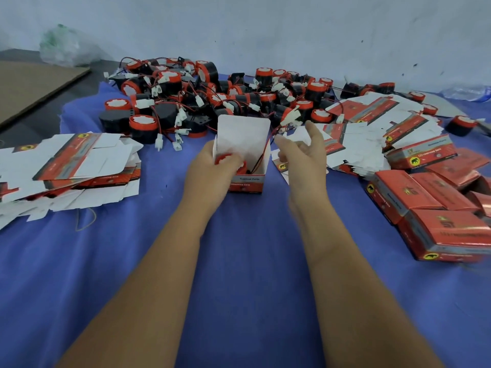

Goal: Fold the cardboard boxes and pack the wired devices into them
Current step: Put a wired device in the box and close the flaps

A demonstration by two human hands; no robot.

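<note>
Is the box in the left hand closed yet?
Open: the box has its top flap standing upright, a red device inside, and its wire trailing out.

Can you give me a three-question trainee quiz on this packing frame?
1. True or false: the open box has its top flap standing up.
2. Which hand grips the open box: A) left hand B) right hand
3. Fill in: the closed boxes lie on the person's ____ side.

Key:
1. True; a device sits inside, with its wire running out over the rim.
2. A; the right hand is beside the box with loose fingers.
3. Right; flat box blanks lie on the left.
</note>
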